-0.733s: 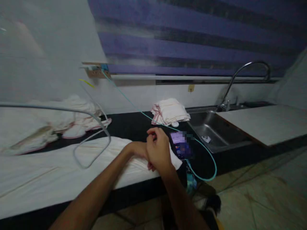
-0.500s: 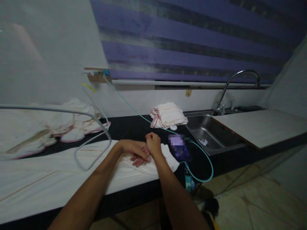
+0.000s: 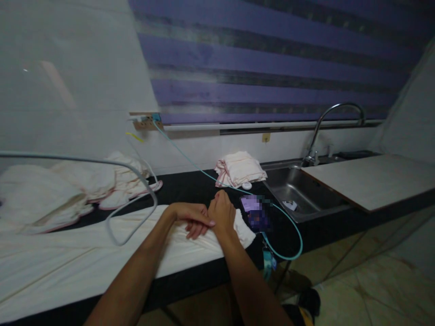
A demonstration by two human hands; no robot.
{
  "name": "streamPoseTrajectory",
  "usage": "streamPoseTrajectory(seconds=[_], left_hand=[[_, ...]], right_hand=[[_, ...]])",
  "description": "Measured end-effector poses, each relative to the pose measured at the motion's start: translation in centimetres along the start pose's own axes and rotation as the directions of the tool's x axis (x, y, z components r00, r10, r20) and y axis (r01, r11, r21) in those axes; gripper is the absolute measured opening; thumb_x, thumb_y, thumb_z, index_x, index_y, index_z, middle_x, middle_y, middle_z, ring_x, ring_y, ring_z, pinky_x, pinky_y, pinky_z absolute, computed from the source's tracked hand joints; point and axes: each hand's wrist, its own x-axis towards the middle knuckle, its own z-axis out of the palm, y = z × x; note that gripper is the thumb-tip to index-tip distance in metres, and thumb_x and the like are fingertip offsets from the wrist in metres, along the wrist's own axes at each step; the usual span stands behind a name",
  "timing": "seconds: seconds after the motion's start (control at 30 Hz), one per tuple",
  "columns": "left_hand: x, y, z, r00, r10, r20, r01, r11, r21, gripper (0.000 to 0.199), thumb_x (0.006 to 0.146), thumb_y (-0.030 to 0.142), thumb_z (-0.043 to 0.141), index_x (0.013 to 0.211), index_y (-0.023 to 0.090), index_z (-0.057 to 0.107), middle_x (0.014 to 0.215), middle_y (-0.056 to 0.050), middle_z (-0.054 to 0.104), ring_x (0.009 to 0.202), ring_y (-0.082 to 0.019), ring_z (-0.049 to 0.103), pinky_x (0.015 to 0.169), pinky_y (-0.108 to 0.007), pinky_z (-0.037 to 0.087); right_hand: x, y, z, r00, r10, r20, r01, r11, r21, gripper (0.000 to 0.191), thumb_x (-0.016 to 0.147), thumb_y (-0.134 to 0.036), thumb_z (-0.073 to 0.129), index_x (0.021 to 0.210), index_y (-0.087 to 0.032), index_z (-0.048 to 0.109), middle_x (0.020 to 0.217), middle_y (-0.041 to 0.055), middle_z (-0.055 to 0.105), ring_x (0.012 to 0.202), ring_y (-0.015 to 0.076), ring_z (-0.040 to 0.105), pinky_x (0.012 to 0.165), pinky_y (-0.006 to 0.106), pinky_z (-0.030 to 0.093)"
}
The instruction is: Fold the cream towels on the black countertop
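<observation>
Both hands sit together on the near end of a long white cloth [image 3: 84, 253] spread along the dark counter [image 3: 190, 188]. Left hand [image 3: 190, 217] lies flat, fingers out straight, pressing the fabric down, gripping nothing. Right hand [image 3: 222, 213] is just beside it and touching it, fingers curled in at the cloth's right end; can't tell if it actually pinches the edge. Judgement: to flatten this end well, keep the left palm as anchor and draw the right outward along the hem, staying off the phone [image 3: 254, 210] and its teal cable [image 3: 190, 160] just right of the cloth. Folded towels [image 3: 239, 167] sit behind, near the sink [image 3: 299, 194]; a crumpled pile [image 3: 68, 185] lies far left.
</observation>
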Motion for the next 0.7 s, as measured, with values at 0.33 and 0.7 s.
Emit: streamPoseTrajectory(seconds=[0.33,0.7], left_hand=[[1.2,-1.8,-0.3,0.996,-0.065,-0.055,0.062,0.997,-0.046,0.06,0.083,0.073,0.068,0.074,0.014,0.078,0.069,-0.016,0.076,0.054,-0.024,0.07,0.051,-0.032,0.056],[1.3,-1.7,-0.3,1.0,0.011,0.0,-0.011,0.996,-0.086,0.063,0.08,0.076,0.068,0.077,0.014,0.077,0.067,-0.014,0.076,0.054,-0.023,0.071,0.048,-0.029,0.055]], right_hand=[[-0.3,1.9,0.0,0.935,-0.189,0.3,0.24,0.96,-0.141,0.028,0.103,-0.024,0.045,0.107,-0.012,0.07,0.111,0.0148,0.073,0.102,0.0244,0.07,0.082,0.031,0.049],[-2.9,1.2,-2.2,0.952,-0.125,0.279,0.199,0.946,-0.257,0.045,0.106,-0.039,0.041,0.091,-0.021,0.079,0.093,0.0117,0.077,0.087,0.0252,0.073,0.073,0.033,0.048]])
